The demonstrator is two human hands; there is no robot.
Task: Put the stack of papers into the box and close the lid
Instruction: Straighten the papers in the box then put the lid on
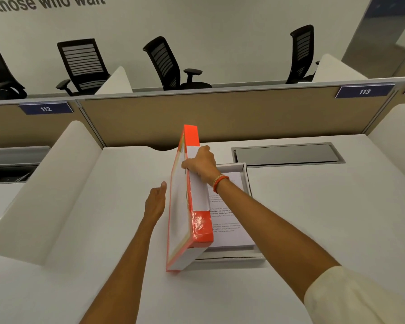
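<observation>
While right hand point(200, 163) grip clamps upright lid point(185, 206), left hand point(156, 201) spread beside; papers point(227, 220) boxed.

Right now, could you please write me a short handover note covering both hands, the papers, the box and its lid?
Right hand: grips the top edge of the orange lid, fingers over the rim, holding it on edge at the left side of the box.
Left hand: open, beside the lid's outer face; whether it touches is unclear.
Stack of papers: already lying inside the white box on the desk.
Done: papers are in.
Left: swing the lid down over the box and press it shut.
</observation>
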